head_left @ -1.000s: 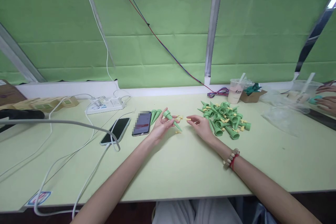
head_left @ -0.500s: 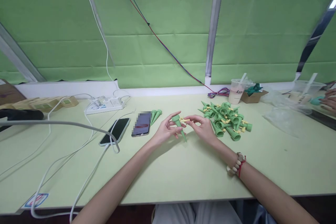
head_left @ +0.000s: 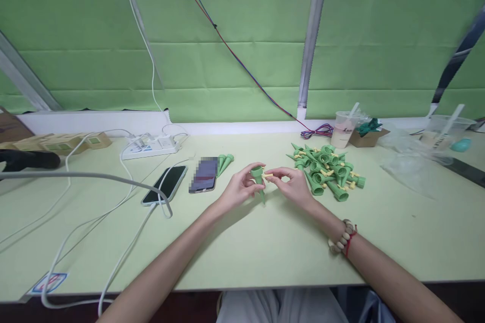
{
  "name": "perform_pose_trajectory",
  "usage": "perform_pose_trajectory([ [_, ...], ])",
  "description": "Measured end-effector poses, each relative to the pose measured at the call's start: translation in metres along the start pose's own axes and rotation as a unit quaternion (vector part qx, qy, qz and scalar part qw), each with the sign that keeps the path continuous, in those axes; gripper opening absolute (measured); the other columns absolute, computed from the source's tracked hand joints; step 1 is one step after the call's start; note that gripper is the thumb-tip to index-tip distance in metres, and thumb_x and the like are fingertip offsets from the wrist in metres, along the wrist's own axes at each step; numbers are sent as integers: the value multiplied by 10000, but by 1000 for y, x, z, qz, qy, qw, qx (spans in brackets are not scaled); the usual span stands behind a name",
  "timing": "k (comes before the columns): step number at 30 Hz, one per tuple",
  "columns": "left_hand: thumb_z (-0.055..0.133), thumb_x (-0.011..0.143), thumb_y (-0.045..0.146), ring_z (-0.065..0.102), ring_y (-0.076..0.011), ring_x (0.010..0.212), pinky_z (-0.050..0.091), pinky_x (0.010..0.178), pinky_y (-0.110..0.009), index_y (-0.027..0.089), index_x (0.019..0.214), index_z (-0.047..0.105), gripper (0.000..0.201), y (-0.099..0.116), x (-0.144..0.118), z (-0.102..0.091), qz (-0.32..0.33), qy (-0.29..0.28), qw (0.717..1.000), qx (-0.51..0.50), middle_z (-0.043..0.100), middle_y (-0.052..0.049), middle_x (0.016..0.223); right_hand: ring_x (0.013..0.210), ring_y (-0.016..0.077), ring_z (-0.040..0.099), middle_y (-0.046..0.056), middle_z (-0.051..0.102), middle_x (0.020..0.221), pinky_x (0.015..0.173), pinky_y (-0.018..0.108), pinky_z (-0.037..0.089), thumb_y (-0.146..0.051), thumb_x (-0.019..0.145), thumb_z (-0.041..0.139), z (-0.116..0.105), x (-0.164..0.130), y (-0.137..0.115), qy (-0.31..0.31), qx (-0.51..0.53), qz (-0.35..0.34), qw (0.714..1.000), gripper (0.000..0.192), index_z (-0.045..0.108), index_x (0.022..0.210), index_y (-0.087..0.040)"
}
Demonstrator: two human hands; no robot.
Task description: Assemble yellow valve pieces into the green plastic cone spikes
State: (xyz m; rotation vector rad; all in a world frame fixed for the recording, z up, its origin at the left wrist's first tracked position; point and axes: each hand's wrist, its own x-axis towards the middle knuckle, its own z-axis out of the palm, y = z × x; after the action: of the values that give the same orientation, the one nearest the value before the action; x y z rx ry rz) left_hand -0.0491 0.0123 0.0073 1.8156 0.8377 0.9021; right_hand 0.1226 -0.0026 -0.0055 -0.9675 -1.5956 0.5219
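Observation:
My left hand (head_left: 239,186) is closed round a green plastic cone spike (head_left: 257,173), wide mouth up and tip pointing down to the table. Between the thumb and fingers of my right hand (head_left: 291,184) is a small yellow plastic piece (head_left: 268,175), its inner end against the upper side of the cone. My fingers partly cover both parts. To the right lies a heap of green cones (head_left: 325,164) with small yellow pieces among them. Two or so more green cones (head_left: 226,162) lie beside a phone, left of my hands.
Two phones, one dark-screened (head_left: 165,185) and one with a blurred screen (head_left: 204,175), lie on the left among white cables. Behind are a power strip (head_left: 151,146), a drink cup (head_left: 343,131) and a small cardboard box (head_left: 366,138). Plastic bags (head_left: 407,171) lie far right.
The cone in my left hand has turned more upright, and the yellow piece now meets its side in a straighter line. A co-worker's hand at the far right has left the view.

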Motion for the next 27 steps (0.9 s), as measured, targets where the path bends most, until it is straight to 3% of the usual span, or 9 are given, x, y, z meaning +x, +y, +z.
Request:
perform_pose_trajectory([
  [7, 550, 737, 224, 546, -105, 533, 434, 576, -216, 194, 1220, 468, 491, 5, -6, 4, 51, 43, 987, 145, 544, 47, 567, 585, 140, 592, 60, 691, 692, 582, 262, 465, -286, 657, 658, 4, -1, -5, -15, 85, 108, 990, 171, 706, 747, -149],
  [11, 468, 781, 177, 613, -127, 691, 443, 675, -221, 220, 1232, 468, 454, 6, -9, 2, 91, 18, 975, 204, 633, -6, 743, 546, 106, 544, 55, 669, 679, 559, 249, 438, -351, 600, 710, 1, 0, 2, -78, 197, 245, 946, 273, 698, 755, -126],
  [14, 471, 783, 187, 615, -132, 710, 444, 680, -227, 229, 1222, 481, 441, 5, -7, 0, 93, 7, 975, 202, 638, -17, 794, 555, 92, 533, 59, 667, 726, 570, 244, 436, -384, 619, 703, 1, 2, 5, -119, 224, 278, 926, 306, 693, 787, -128],
  [17, 537, 751, 217, 583, -121, 626, 440, 629, -229, 219, 1277, 425, 538, 3, -3, -1, 58, 31, 988, 136, 587, 17, 673, 624, 126, 579, 71, 675, 767, 612, 265, 458, -383, 693, 649, 1, 5, 2, -94, 155, 190, 965, 274, 680, 815, -139],
  [20, 583, 733, 269, 555, -103, 594, 408, 548, -205, 208, 1370, 256, 719, 2, 1, -1, 9, 53, 998, 20, 559, 21, 694, 729, 159, 600, 75, 677, 865, 648, 284, 469, -328, 776, 584, -2, 7, -4, -74, 7, 21, 997, 214, 666, 898, -172],
  [24, 614, 715, 303, 567, -113, 671, 402, 565, -200, 158, 1306, 363, 658, 1, 3, 0, -24, 23, 998, -47, 596, -33, 791, 762, 173, 571, 70, 666, 816, 701, 299, 453, -231, 852, 495, -7, 7, -1, -61, -173, -164, 969, 175, 654, 897, -172],
  [27, 628, 703, 330, 546, -111, 657, 405, 575, -204, 147, 1252, 434, 610, -3, 3, 2, -16, 11, 998, -53, 597, -24, 755, 726, 179, 547, 77, 642, 745, 670, 289, 435, -200, 883, 425, -6, 5, 6, -52, -251, -211, 943, 219, 639, 874, -151],
])
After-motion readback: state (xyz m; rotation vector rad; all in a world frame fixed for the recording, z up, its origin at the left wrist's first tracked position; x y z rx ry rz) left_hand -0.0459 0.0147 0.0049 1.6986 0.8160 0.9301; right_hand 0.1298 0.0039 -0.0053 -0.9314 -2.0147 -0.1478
